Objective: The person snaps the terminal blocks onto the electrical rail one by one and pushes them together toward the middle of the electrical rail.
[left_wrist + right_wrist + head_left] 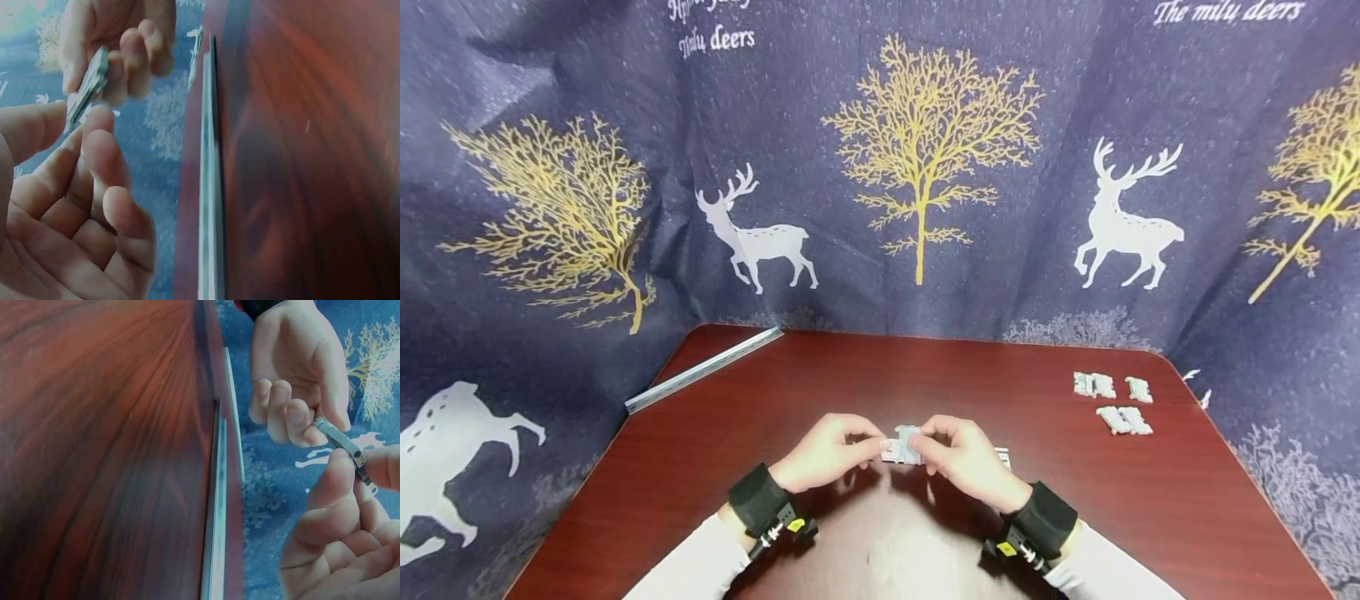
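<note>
Near the middle of the table, both hands meet over a small, flat, pale grey terminal block. My left hand pinches one end between thumb and forefinger. The opposite end is pinched by my right hand. The left wrist view shows the block tilted and layered at its edge, the other left fingers loosely curled. Small metal parts show on the block in the right wrist view. Below the hands lies a slotted metal rail, mostly hidden by them in the head view; its end shows beside the right hand.
Another long metal rail lies slanted at the table's back left. At the right stand several similar pale blocks in small groups. The reddish-brown table ends at a dark blue curtain with deer and trees.
</note>
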A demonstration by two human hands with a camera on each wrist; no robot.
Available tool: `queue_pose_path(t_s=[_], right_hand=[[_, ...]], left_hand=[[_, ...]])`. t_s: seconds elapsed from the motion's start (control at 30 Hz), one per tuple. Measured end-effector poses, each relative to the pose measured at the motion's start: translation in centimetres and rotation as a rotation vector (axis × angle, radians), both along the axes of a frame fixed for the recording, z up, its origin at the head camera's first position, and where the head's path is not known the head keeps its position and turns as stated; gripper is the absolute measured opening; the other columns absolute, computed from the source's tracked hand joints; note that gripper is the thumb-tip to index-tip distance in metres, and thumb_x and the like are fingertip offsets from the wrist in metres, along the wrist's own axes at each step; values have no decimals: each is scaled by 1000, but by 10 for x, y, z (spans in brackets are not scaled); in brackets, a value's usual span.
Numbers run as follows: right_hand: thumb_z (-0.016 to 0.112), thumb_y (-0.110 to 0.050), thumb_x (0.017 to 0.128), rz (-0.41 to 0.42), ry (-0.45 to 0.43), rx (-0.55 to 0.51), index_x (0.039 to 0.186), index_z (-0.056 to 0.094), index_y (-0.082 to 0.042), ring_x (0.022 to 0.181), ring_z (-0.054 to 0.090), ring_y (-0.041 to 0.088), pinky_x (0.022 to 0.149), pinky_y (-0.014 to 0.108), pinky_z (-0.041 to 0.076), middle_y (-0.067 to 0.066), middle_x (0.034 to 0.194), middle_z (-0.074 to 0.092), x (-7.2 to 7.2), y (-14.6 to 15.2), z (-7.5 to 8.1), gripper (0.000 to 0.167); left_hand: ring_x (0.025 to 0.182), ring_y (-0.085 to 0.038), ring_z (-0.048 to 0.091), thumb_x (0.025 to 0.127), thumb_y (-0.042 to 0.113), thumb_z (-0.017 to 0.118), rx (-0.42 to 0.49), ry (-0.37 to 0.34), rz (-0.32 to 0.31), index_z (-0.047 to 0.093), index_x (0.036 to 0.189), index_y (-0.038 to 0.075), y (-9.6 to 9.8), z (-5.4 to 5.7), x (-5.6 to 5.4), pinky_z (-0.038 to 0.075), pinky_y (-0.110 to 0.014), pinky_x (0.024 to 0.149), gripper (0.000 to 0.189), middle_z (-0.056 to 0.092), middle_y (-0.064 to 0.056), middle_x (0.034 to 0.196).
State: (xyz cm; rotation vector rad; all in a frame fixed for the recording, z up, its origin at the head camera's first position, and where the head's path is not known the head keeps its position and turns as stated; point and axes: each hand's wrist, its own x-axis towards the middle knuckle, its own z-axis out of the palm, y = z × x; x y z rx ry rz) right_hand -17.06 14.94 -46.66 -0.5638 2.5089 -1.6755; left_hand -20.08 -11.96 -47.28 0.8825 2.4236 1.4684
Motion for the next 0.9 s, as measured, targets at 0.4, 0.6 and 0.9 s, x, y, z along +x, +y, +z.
queue_pose_path(t_s=[0.4, 0.6, 0.9], right_hand=[[77, -17, 103, -110, -42, 17, 85, 73, -11, 57, 68, 28, 51, 23, 39, 2, 65, 67, -12, 6, 2, 19], [74, -15, 101, -134, -51, 63, 80, 70, -11, 56, 68, 25, 53, 25, 44, 4, 65, 69, -15, 4, 5, 22], [70, -18, 97, -154, -82, 170, 74, 67, -14, 52, 67, 20, 51, 24, 41, -4, 62, 70, -14, -7, 7, 24]], left_hand=[[81, -11, 69, 100, 20, 84, -96, 189, 124, 85, 113, 11, -12, 3, -18, 57, -29, 74, 16, 75, 11, 97], [96, -14, 69, 96, 18, 87, -162, 290, 159, 85, 113, 11, -18, 0, -25, 57, -37, 89, 18, 75, 7, 102], [100, -24, 67, 90, 22, 92, -305, 337, 119, 85, 116, 7, -26, -11, -27, 55, -40, 92, 31, 76, -4, 106]])
